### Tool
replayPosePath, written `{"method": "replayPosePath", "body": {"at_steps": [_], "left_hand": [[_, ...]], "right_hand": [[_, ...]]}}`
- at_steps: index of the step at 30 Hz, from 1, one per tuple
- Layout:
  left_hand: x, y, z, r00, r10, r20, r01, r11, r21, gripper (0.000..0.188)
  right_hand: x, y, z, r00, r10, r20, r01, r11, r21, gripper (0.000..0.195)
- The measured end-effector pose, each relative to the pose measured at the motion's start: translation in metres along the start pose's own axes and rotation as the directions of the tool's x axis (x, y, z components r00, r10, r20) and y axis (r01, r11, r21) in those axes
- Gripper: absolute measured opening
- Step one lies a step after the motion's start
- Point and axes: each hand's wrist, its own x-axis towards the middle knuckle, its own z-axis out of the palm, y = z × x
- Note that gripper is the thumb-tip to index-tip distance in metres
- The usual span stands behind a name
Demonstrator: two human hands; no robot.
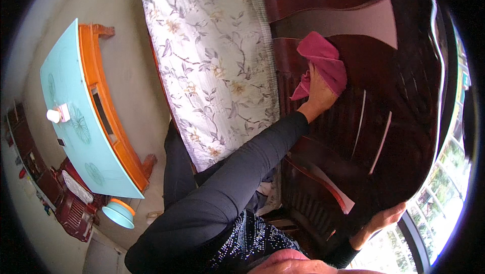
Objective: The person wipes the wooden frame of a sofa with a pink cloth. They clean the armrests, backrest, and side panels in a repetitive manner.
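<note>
My left hand [321, 90] presses a crumpled pink cloth [322, 58] against the dark, glossy wooden backrest [382, 69] of a bench. The cloth covers most of its fingers; the wrist and the back of the hand show. My right hand [384, 219] holds the outer edge of the backrest at the lower right, its fingers partly hidden. Beside the backrest lies a pale quilted seat cover [216, 58] with a floral pattern. The backrest has curved openings, slats and narrow slots.
A turquoise-topped wooden table [75, 122] stands at the left, bearing a white cylindrical object [53, 116]. Near it are a turquoise basin [118, 215] with an orange rim and a dark red wooden chair [74, 217]. A window [447, 179] is at the right.
</note>
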Motion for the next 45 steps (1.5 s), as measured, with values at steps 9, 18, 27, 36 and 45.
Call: {"method": "replayPosePath", "body": {"at_steps": [9,18,27,36,45], "left_hand": [[0.012,-0.126,-0.062,0.845,-0.527,0.094,0.532,0.808,-0.251,0.046],[-0.048,-0.117,-0.003,0.84,-0.522,-0.151,0.478,0.842,-0.251,0.045],[-0.059,-0.2,0.006,0.758,-0.648,-0.067,0.537,0.68,-0.499,0.048],[-0.13,-0.063,-0.001,0.83,-0.523,-0.194,0.467,0.842,-0.27,0.058],[-0.016,-0.042,-0.022,0.939,-0.331,-0.099,0.332,0.943,-0.001,0.072]], "right_hand": [[0.007,-0.011,-0.001,0.999,-0.008,-0.04,0.002,0.99,-0.139,0.073],[-0.001,0.001,-0.013,0.986,-0.078,-0.145,0.03,0.949,-0.313,0.07],[0.005,-0.002,-0.002,0.99,0.009,-0.144,-0.05,0.957,-0.285,0.071],[-0.001,-0.029,0.004,0.999,0.04,0.007,-0.04,0.999,-0.011,0.065],[-0.005,-0.022,0.006,0.994,0.101,-0.033,-0.094,0.983,0.159,0.062]]}}
